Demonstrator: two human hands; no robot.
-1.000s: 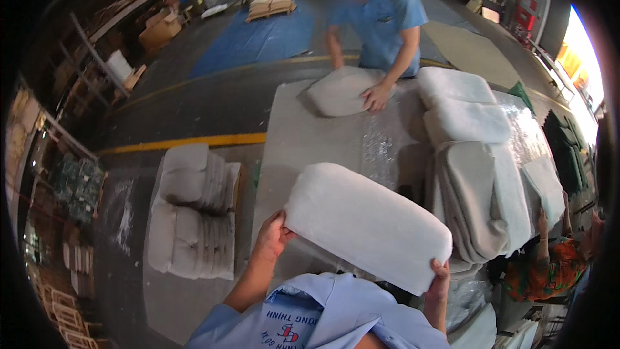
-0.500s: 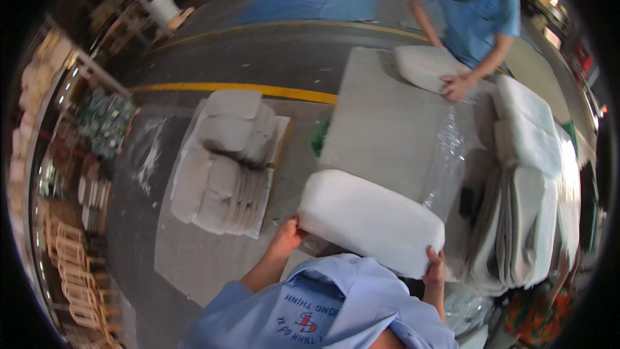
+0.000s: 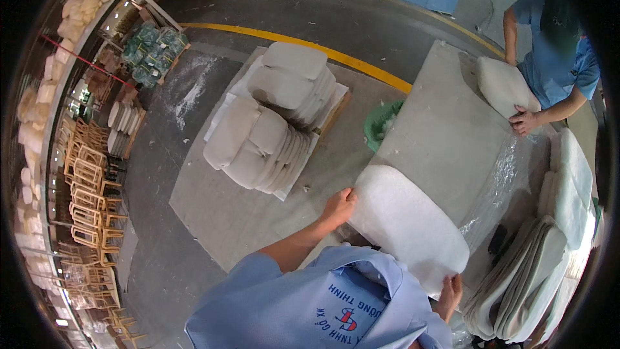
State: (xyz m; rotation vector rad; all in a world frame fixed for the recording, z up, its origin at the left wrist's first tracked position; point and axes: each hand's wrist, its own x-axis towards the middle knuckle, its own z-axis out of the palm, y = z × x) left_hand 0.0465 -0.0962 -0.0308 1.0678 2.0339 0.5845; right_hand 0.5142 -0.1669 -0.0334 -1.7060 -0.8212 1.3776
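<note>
A long white cushion (image 3: 413, 226) with rounded corners lies across the near edge of the grey work table (image 3: 429, 116). My left hand (image 3: 339, 209) is closed on its left end, the thumb on the edge and the other fingers partly hidden. At the right end my right hand (image 3: 448, 294) grips the near corner, fingertips bent over the rim. Across the table a co-worker's hand (image 3: 524, 120) rests at the edge of another white cushion (image 3: 507, 87).
Stacked pale cushions (image 3: 265, 142) fill a pallet at left. More cushions and limp covers (image 3: 523, 278) pile up along the table's right side. A green basket (image 3: 381, 123) stands against the table's left edge. Wooden chair frames (image 3: 90, 200) line the far left.
My view has swung left, so the table and co-worker appear farther right. Both of my hands keep hold of the cushion's ends. The green basket now shows more fully.
</note>
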